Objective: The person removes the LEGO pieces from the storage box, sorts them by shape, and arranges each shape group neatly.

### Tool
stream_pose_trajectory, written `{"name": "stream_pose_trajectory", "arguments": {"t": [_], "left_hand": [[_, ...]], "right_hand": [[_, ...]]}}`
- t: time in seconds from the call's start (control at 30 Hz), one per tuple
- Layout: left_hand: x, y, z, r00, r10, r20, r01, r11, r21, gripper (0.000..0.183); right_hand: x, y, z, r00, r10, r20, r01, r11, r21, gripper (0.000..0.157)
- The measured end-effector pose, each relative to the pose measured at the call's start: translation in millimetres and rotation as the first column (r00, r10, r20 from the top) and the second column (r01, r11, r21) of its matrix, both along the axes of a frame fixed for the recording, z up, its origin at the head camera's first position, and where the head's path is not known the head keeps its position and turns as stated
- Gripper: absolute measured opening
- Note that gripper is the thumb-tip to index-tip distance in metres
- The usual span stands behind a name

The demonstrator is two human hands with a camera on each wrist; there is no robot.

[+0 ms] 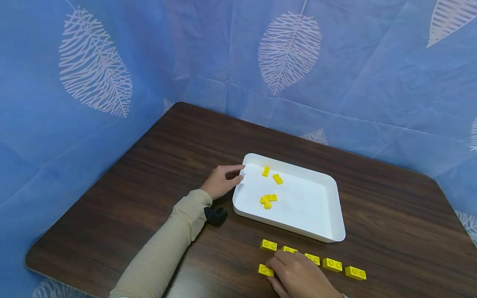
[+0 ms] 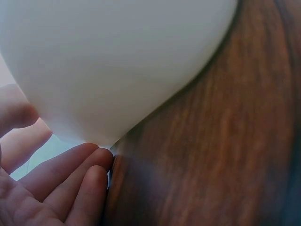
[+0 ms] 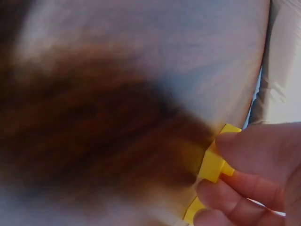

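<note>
In the head view we see a white, shallow, rectangular tray with rounded corners (image 1: pixel 303 207) standing just right of the frame's centre on a dark brown wood-grain worktop (image 1: pixel 175 145). The left hand (image 1: pixel 221 182) is at the tray's left side, thumb and forefinger spread apart with their tips at the rim; in the left wrist view, its other fingers lie extended near the tray's outer wall at lower left.

At lower centre of the head view, the right hand (image 1: pixel 298 271) pinches a small yellow two-stud plastic brick (image 1: pixel 264 270) between thumb and fingers. In the right wrist view we find yellow between the fingertips at lower right; blur there keeps us from telling whether the held brick touches the worktop.

Just above the right hand, a row of five yellow two-stud bricks (image 1: pixel 332 265) slants down toward the lower right, each apart from the next, the second and third partly hidden by the hand. Inside the tray we see two separate yellow bricks (image 1: pixel 277 179) toward its upper left and a small yellow cluster (image 1: pixel 266 202) below them.

A blue cloth with white leaf prints (image 1: pixel 208 41) hangs across the upper frame.
</note>
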State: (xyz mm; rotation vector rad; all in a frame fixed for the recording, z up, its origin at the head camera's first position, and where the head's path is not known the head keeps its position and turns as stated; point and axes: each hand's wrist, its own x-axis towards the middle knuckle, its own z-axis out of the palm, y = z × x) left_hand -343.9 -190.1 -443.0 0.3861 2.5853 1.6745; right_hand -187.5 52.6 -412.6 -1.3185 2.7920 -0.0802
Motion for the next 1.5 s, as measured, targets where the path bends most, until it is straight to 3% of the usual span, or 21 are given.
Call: {"name": "stream_pose_trajectory", "arguments": {"t": [0.1, 0.23, 0.37, 0.47, 0.6, 0.77, 0.97, 1.13, 1.5], "left_hand": [[0.5, 0.2, 0.9, 1.000, -0.001, -0.004, 0.001, 1.000, 0.003, 0.040], [0.8, 0.3, 2.0, 1.000, -0.003, -0.009, 0.003, 1.000, -0.003, 0.040], [0.1, 0.5, 1.8, 1.000, -0.003, -0.015, 0.003, 1.000, -0.002, 0.040], [-0.3, 0.9, 0.8, 1.000, 0.000, -0.010, -0.001, 1.000, -0.001, 0.040], [0.8, 0.3, 0.1, 1.000, 0.001, -0.002, -0.001, 1.000, -0.004, 0.040], [1.6, 0.1, -0.2, 1.000, -0.006, 0.000, 0.006, 1.000, 0.006, 0.040], [1.6, 0.2, -0.4, 1.000, -0.006, 0.013, 0.006, 1.000, 0.012, 0.040], [2.1, 1.0, -1.1, 0.999, -0.002, 0.033, 0.002, 1.000, 0.017, 0.040], [2.8, 1.5, 1.9, 1.000, -0.006, 0.009, 0.006, 1.000, 0.029, 0.040]], "right_hand": [[-0.1, 0.0, 3.3, 1.000, -0.018, 0.021, 0.017, 1.000, 0.019, 0.017], [0.3, 1.4, 14.4, 0.994, -0.099, 0.045, 0.099, 0.995, 0.002, 0.023], [-3.2, 5.6, 28.8, 0.982, -0.180, -0.061, 0.172, 0.978, -0.120, 0.023], [-10.6, 8.7, 39.2, 0.963, -0.205, -0.173, 0.169, 0.965, -0.201, 0.024], [-20.8, 10.8, 53.2, 0.946, -0.236, -0.221, 0.183, 0.954, -0.237, 0.025], [-36.2, 13.2, 68.1, 0.940, -0.311, -0.143, 0.275, 0.934, -0.228, 0.023], [-67.9, 17.3, 74.1, 0.921, -0.384, -0.071, 0.364, 0.910, -0.200, 0.022], [-96.9, 20.1, 69.1, 0.916, -0.401, 0.006, 0.393, 0.896, -0.205, 0.023], [-157.7, 20.7, 49.5, 0.878, -0.464, 0.116, 0.477, 0.865, -0.153, 0.026]]}}
